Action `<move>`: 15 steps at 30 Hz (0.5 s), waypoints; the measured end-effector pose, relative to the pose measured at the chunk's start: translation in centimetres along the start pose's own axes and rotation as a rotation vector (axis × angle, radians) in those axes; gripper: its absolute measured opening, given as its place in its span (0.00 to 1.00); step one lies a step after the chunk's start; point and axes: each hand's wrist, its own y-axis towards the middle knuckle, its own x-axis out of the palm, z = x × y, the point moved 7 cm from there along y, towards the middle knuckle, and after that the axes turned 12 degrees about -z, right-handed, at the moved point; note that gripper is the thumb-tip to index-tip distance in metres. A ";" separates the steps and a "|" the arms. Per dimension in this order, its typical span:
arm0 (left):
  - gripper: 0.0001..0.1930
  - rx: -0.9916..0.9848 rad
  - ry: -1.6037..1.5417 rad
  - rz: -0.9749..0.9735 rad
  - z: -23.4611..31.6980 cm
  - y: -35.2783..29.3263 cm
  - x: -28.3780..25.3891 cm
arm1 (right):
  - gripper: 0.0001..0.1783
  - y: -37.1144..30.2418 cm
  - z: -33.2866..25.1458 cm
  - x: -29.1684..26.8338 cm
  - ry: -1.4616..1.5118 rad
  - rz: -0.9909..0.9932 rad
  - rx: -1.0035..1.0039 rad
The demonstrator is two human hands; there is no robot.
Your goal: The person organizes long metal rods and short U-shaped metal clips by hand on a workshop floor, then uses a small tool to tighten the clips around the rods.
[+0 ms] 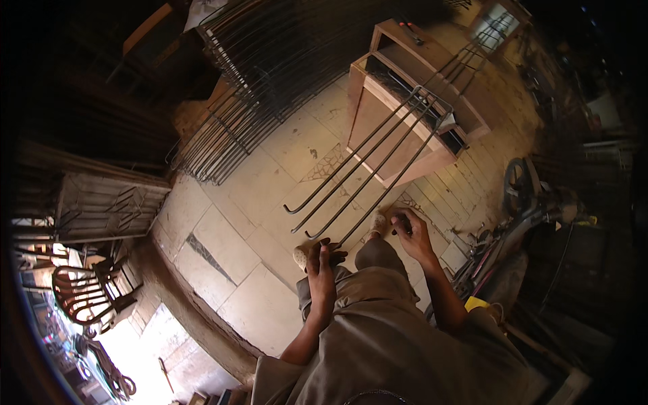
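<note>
Several long, dark metal rods (368, 177) with hooked ends reach toward me, tied together by a bent crosspiece and resting over a wooden cabinet (398, 145). At the nearest rod's end is my left hand (322, 264), its thumb and fingers closed about the tip. My right hand (413, 236) is held to the right of the rods, apart from them. Its fingers are curled together, and whatever may be in them is hidden.
A large stack of bent metal bars (226, 135) stands at the far left. Wooden chairs (91, 290) are by the bright doorway, beyond a raised sill (196, 310). Dark machinery with a wheel (518, 185) lines the right side. The floor (229, 223) is pale tile.
</note>
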 end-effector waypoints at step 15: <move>0.17 0.729 0.975 -0.432 16.7 5.5 -5.0 | 0.18 -2.7 -3.1 12.9 0.526 0.255 0.097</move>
